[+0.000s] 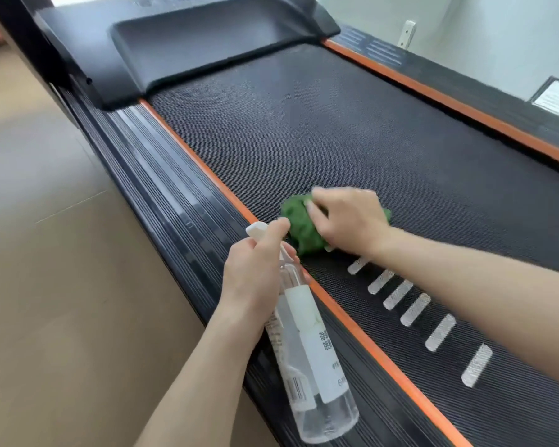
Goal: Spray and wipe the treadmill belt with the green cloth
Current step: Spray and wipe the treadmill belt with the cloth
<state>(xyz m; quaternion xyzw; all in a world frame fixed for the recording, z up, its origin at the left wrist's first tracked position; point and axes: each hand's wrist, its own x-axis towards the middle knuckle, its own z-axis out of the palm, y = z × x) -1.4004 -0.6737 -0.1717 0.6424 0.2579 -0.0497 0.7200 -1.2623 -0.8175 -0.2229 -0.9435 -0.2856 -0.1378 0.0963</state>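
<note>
Holding the clear plastic spray bottle with a white label (pixel 307 359) nearest the camera, the left hand (pixel 255 272) has its fingers curled round the bottle's neck, with the forefinger laid along the white spray head (pixel 257 230). The bottle hangs tilted over the ribbed black side rail (pixel 162 195) and the orange edge strip (pixel 362 337), its nozzle pointing up the deck. It looks mostly empty, with clear liquid only near the bottom.

Just beyond it, the right hand (pixel 349 221) presses down on the crumpled green cloth (pixel 299 225), fingers bent over the top and gripping it against the black textured treadmill belt (pixel 352 130). The cloth lies on the belt near its left edge, close to the orange strip, a little above the row of white dashed markings (pixel 413 309).

Farther up, the belt runs to the black motor cover (pixel 200 56); a faint paler patch shows mid-belt, though whether that is spray or glare I cannot tell.

As a judgement, wiping is under way near the left edge. The wide stretch toward the motor cover and the right side probably remain to be sprayed and wiped.
</note>
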